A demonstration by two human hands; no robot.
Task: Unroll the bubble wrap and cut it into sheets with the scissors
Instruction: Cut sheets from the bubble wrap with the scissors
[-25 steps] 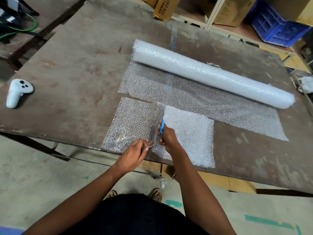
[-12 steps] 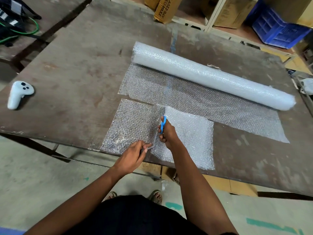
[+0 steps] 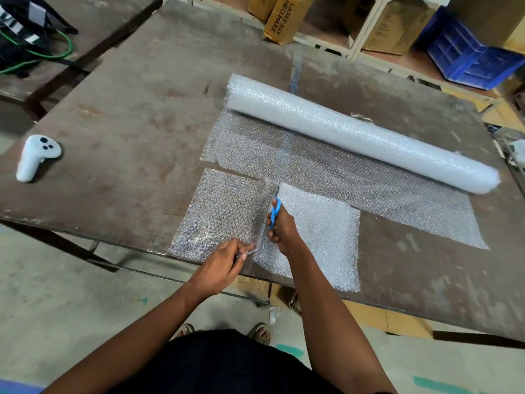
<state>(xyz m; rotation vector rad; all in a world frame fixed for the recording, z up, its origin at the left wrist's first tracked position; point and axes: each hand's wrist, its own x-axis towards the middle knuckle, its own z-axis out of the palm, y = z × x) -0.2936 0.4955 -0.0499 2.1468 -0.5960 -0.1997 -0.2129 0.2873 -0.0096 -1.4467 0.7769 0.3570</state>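
Observation:
A long roll of bubble wrap lies diagonally across the brown table, with an unrolled stretch spread toward me. At the near edge a flap of it is being split into a left piece and a right piece. My right hand grips blue-handled scissors, blades pointing away along the cut between the two pieces. My left hand pinches the near corner of the left piece at the table's edge.
A white handheld controller lies at the table's left. Cardboard boxes and a blue crate stand on shelving behind the table. Green cable and dark gear sit on a second table at far left.
My right hand has pushed the scissors a little farther away along the cut. My left hand keeps its pinch on the corner.

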